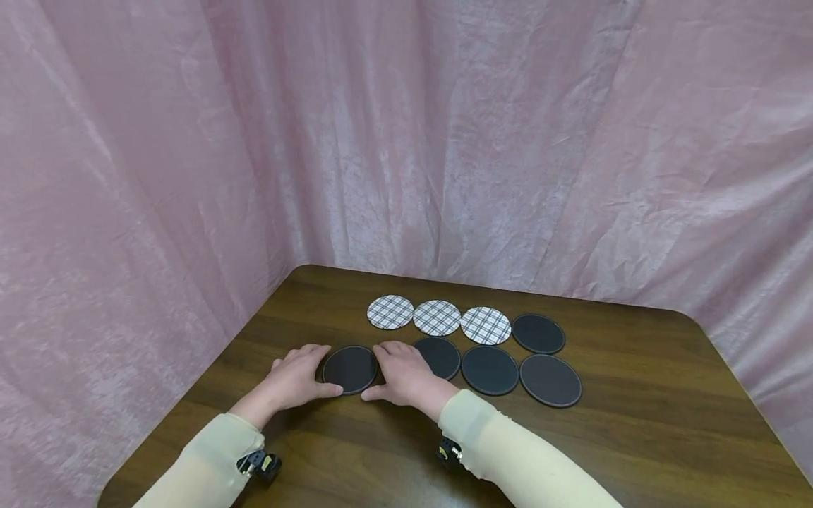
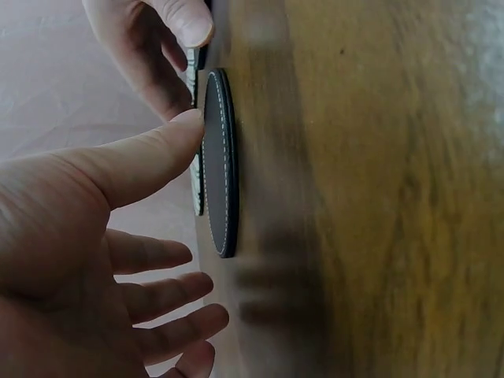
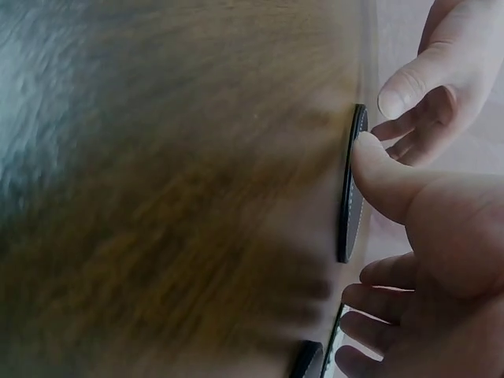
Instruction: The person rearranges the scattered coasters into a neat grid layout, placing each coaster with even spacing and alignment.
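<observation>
A round dark coaster [image 1: 349, 370] with pale edge stitching lies flat on the wooden table, between both hands. On its left side is my left hand [image 1: 293, 379], fingers spread and thumb at the near edge of the coaster. My right hand [image 1: 406, 375] is on the other side, fingers extended and thumb close to the near edge. In the left wrist view the coaster [image 2: 216, 165] shows its stitched rim, and the left fingers [image 2: 169, 303] stand apart from it. Whether either thumb touches the coaster, I cannot tell.
Three white plaid coasters [image 1: 437, 318] and one dark coaster [image 1: 538, 333] form a back row. Three dark coasters [image 1: 490, 370] lie in front of them, the leftmost partly covered by the right hand. Pink curtains [image 1: 444, 141] hang behind the table [image 1: 635, 423].
</observation>
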Tool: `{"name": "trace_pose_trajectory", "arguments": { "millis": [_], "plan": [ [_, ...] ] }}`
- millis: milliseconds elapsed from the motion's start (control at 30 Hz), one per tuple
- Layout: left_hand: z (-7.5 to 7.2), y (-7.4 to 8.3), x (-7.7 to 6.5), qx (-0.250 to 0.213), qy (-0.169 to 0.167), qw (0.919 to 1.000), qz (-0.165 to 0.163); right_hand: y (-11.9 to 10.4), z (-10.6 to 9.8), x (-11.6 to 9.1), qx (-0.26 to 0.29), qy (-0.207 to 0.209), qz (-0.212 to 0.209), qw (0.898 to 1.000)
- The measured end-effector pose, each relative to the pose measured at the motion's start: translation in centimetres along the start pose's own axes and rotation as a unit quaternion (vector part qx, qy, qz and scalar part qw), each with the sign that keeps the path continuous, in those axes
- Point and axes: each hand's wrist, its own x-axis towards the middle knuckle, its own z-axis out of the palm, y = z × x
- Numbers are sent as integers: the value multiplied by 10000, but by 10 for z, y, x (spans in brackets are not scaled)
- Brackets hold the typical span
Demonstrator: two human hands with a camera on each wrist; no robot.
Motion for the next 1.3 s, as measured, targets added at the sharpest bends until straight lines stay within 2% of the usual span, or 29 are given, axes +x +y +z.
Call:
{"name": "trace_pose_trajectory", "arguments": {
  "millis": [367,900,1300],
  "plan": [
    [7,-3,3,-45,-92,9999,12,-4,8,3,-299,-27,115,9995],
    [10,-12,11,-122,-57,9998,118,-6,6,9,-180,79,276,9994],
    [7,-8,18,-119,-333,9993,-121,-5,4,19,65,73,464,9989]
  ]
}}
